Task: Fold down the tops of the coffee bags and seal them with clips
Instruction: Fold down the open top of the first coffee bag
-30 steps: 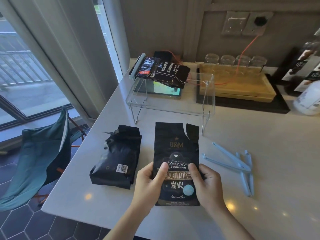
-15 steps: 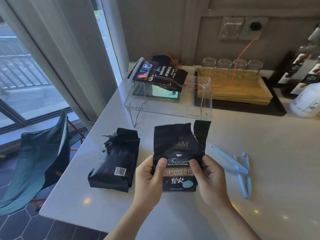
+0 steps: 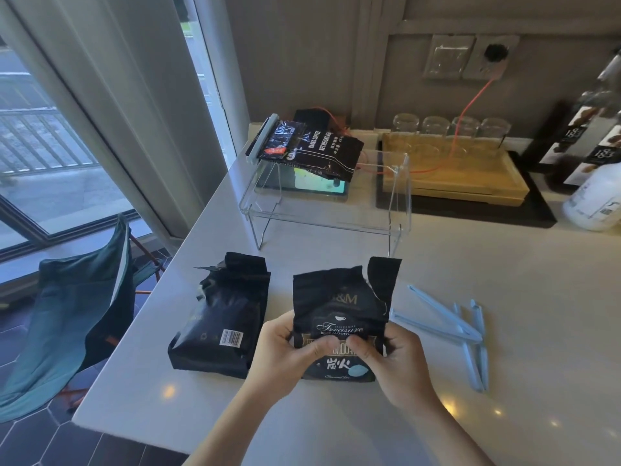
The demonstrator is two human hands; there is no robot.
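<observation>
**Hands square the torn coffee bag before its first fold**

Both hands hold the same thing: the left hand [image 3: 280, 348] and the right hand [image 3: 395, 356] each curl round a lower side of the glossy black foil coffee bag with gold lettering and a pale blue dot [image 3: 339, 317], thumbs pressed on its printed front, fingers hidden behind it; the bag stands raised off the pale stone counter [image 3: 504, 297], near its front edge, tilted back from the person.

Its top is ragged, with a torn strip [image 3: 383, 280] standing higher at the right corner; a good fold probably begins by pressing the air out and flattening that upper part, so that the torn strip goes inside the fold rather than poking out; the crease should run straight across, parallel to the base, or a clip will likely bite only one side.

The long pale blue plastic sealing clips [image 3: 467, 334] lie just to the right on the counter, near the right hand; it seems best placed to fetch one while the left pins the fold down.

A second, crumpled matte black coffee bag with a white barcode label [image 3: 218, 317] lies flat just left of the held one, unclipped; another dark bag [image 3: 316, 146] rests on the clear acrylic stand [image 3: 329, 216] farther back, with a clip [image 3: 260, 137] along its end.
</observation>
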